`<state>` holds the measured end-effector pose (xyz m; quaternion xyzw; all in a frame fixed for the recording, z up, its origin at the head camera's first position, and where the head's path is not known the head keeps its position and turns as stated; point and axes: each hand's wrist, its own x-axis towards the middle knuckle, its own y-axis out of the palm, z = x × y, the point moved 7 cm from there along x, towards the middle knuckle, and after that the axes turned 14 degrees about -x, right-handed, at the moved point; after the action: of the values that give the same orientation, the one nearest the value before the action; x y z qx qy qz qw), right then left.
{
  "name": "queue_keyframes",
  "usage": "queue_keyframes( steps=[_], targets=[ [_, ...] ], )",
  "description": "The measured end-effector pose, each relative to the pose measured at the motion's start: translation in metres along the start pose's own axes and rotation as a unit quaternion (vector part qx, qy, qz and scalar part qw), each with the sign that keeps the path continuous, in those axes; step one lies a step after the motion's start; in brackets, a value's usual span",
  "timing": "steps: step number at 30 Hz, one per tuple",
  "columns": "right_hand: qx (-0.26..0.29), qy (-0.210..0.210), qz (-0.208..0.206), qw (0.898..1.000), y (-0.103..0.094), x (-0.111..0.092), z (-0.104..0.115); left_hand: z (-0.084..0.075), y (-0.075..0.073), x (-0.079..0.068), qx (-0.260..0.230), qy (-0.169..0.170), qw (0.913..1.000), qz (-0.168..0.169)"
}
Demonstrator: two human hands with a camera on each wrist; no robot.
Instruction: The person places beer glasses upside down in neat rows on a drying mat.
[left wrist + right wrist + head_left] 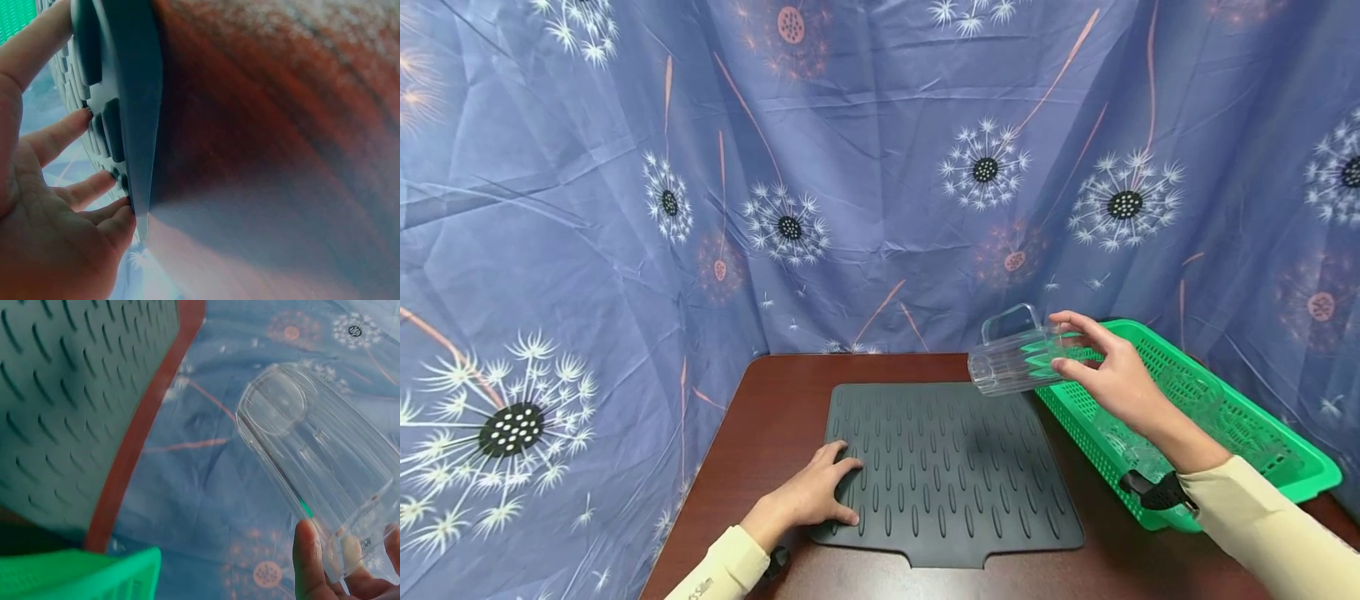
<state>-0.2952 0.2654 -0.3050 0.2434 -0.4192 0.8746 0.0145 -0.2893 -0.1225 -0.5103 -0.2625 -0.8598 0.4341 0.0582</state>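
Observation:
A clear mug with a handle (pixel 1011 367) is held in the air by my right hand (pixel 1116 379), over the far right corner of a dark grey ridged drying mat (pixel 925 467). Thumb and fingers grip the mug near its open end. It lies nearly sideways, its base pointing left and its handle upward. In the right wrist view the mug (pixel 319 444) shows its round base away from the fingertips. My left hand (pixel 808 496) rests on the mat's left edge with fingers spread; the left wrist view shows the fingertips touching the ridges.
On the right stands a green perforated basket (pixel 1322 477) with more clear vessels (pixel 1138 454) inside, partly hidden by the right arm. The mat lies on a brown wooden table (pixel 737 442). A blue dandelion-print curtain (pixel 880 208) hangs behind and at the sides.

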Motion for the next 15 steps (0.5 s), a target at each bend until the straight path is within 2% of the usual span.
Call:
queue_keyframes(
  steps=[8,15],
  targets=[
    [0.105,0.047,0.001,0.993,0.016,-0.01,0.0,0.003,0.001,0.0,-0.001,-0.003,1.0,0.004],
    [0.142,0.069,0.004,0.988,0.027,-0.019,0.0,0.003,0.001,0.001,0.006,0.0,1.0,0.003]
  ],
)
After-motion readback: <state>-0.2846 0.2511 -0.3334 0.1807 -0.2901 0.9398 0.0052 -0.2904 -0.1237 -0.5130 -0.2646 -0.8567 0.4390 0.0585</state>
